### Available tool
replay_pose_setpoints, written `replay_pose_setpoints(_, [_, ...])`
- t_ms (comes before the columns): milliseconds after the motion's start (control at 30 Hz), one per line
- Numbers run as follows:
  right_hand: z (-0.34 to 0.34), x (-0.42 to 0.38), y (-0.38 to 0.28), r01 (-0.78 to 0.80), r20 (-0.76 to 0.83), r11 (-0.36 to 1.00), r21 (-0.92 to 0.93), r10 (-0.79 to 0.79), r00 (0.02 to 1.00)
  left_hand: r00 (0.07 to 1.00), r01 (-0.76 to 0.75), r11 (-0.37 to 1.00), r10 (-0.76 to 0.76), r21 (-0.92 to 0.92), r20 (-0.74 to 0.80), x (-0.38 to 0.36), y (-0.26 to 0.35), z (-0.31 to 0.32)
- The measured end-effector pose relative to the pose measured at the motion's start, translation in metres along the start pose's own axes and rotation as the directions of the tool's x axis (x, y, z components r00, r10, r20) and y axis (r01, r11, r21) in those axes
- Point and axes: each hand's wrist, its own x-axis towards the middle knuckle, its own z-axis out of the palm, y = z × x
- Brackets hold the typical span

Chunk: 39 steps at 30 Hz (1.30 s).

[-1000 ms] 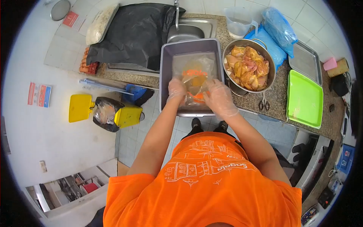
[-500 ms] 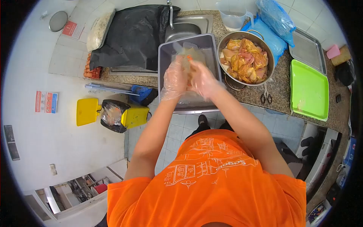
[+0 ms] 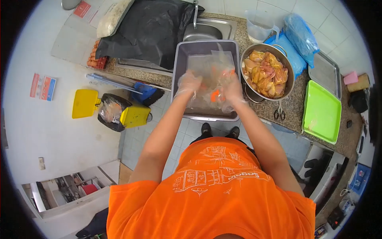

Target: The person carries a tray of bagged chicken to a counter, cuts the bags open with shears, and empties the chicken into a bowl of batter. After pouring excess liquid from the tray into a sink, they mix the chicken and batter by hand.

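Observation:
Both hands wear clear plastic gloves and are over a grey plastic tub (image 3: 181, 51) at the counter's edge. Between them is a clear plastic bag (image 3: 211, 63) with orange markings, partly blurred. My left hand (image 3: 190, 83) is closed on the bag's left side. On the right side, my right hand (image 3: 231, 88) is closed on the bag too, its fingers smeared by motion. A steel pot (image 3: 289, 85) of yellowish raw chicken pieces (image 3: 266, 73) stands right of the tub.
Behind the tub are a sink (image 3: 203, 32) and a black plastic sheet (image 3: 147, 32). Scissors (image 3: 279, 113), a green tray (image 3: 322, 111) and a clear jug (image 3: 258, 30) lie around the pot. A yellow bin (image 3: 135, 116) stands left on the floor.
My hands have moved apart from close together, and the bag is now spread between them. The camera view has shifted and tilted slightly.

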Motion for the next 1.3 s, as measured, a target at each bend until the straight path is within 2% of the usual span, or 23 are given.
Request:
replay_pose_setpoints(33, [0.009,0.018,0.038,0.08,-0.07,0.997,0.008,-0.079,0.994,0.997,-0.011,0.999,0.008,0.036,0.071,0.004,-0.003,0.015])
replay_pose_setpoints(100, [0.016,0.021,0.05,0.177,-0.155,0.966,-0.191,-0.208,0.966,0.977,-0.049,0.993,0.025,0.106,0.214,0.007,0.001,0.043])
replay_pose_setpoints(133, [0.022,0.006,0.034,0.185,-0.161,0.904,-0.386,-0.263,0.951,0.983,-0.058,0.997,0.047,0.057,0.176,0.007,0.005,0.051])
replay_pose_setpoints(200, [0.025,0.005,0.023,0.156,-0.045,0.754,-0.638,-0.239,0.97,0.991,-0.088,0.995,0.091,-0.034,0.1,0.008,0.009,0.06])
replay_pose_setpoints(267, [0.021,0.023,0.025,0.13,0.145,0.617,-0.776,-0.026,0.989,0.953,-0.045,0.984,0.095,-0.175,0.288,0.02,0.001,0.066])
replay_pose_setpoints(333, [0.022,0.038,0.021,0.276,0.27,0.514,-0.812,-0.089,0.959,0.897,0.06,0.946,0.089,-0.319,0.433,0.029,-0.003,0.065])
replay_pose_setpoints(400, [0.024,0.044,0.017,0.282,0.247,0.574,-0.769,-0.14,0.959,0.834,0.227,0.868,0.061,-0.443,0.548,0.027,-0.008,0.058])
replay_pose_setpoints(467, [0.032,0.032,-0.006,0.167,0.073,0.78,-0.603,-0.155,0.985,0.883,0.269,0.811,0.007,-0.519,0.469,0.021,-0.017,0.056])
replay_pose_setpoints(500, [0.034,0.024,-0.021,0.189,0.085,0.793,-0.58,-0.172,0.981,0.902,0.288,0.779,-0.026,-0.557,0.43,0.019,-0.021,0.055])
replay_pose_setpoints(567, [0.037,0.001,-0.053,0.218,0.102,0.82,-0.529,-0.194,0.976,0.809,0.513,0.352,0.104,-0.783,0.578,0.004,-0.012,0.044])
replay_pose_setpoints(633, [0.046,-0.005,-0.049,0.079,0.096,0.897,-0.435,-0.041,0.995,0.744,0.635,0.052,0.231,-0.771,0.628,-0.011,0.004,0.023])
replay_pose_setpoints(667, [0.051,-0.006,-0.05,0.012,0.098,0.924,-0.382,0.027,0.995,0.725,0.656,0.008,0.27,-0.755,0.633,-0.013,0.013,0.01])
replay_pose_setpoints(767, [0.063,0.0,-0.02,0.039,0.052,0.867,-0.498,-0.016,0.999,0.694,0.7,-0.091,0.318,-0.708,0.646,0.003,0.011,0.021])
replay_pose_setpoints(800, [0.062,-0.004,-0.015,0.132,0.09,0.837,-0.531,-0.099,0.991,0.687,0.712,-0.121,0.322,-0.692,0.651,0.014,0.003,0.038])
replay_pose_setpoints(867, [0.057,-0.016,-0.007,0.301,0.168,0.756,-0.581,-0.251,0.953,0.736,0.655,-0.1,0.305,-0.749,0.604,0.037,-0.022,0.088])
replay_pose_setpoints(900, [0.049,-0.02,-0.009,0.283,0.271,0.731,-0.621,-0.139,0.953,0.758,0.627,-0.085,0.296,-0.774,0.582,0.042,-0.027,0.101])
replay_pose_setpoints(933, [0.038,-0.03,-0.017,0.372,0.345,0.703,-0.607,-0.189,0.919,0.805,0.582,0.055,0.105,-0.811,0.584,0.043,-0.026,0.101])
replay_pose_setpoints(1000, [0.013,-0.058,-0.035,0.544,0.493,0.627,-0.557,-0.278,0.824,0.855,0.515,0.341,-0.263,-0.786,0.446,0.042,-0.02,0.096])
replay_pose_setpoints(1067, [-0.014,-0.086,-0.039,0.58,0.385,0.695,-0.425,-0.44,0.811,0.93,0.339,0.361,-0.264,-0.868,0.254,0.01,0.008,0.059])
replay_pose_setpoints(1133, [-0.047,-0.106,-0.021,0.526,0.225,0.604,-0.598,-0.503,0.834,0.975,0.179,0.428,-0.196,-0.886,0.102,-0.012,0.025,0.032])
replay_pose_setpoints(1200, [-0.073,-0.119,0.008,0.416,0.105,0.598,-0.685,-0.484,0.869,0.999,0.038,0.532,-0.046,-0.846,0.016,-0.018,0.023,0.017])
replay_pose_setpoints(1233, [-0.078,-0.12,0.023,0.352,0.043,0.598,-0.72,-0.468,0.883,1.0,-0.003,0.51,-0.017,-0.86,-0.013,-0.016,0.017,0.016])
replay_pose_setpoints(1300, [-0.069,-0.104,0.063,0.178,-0.078,0.785,-0.593,-0.276,0.958,0.997,-0.072,0.476,0.03,-0.876,-0.065,-0.014,0.003,0.021])
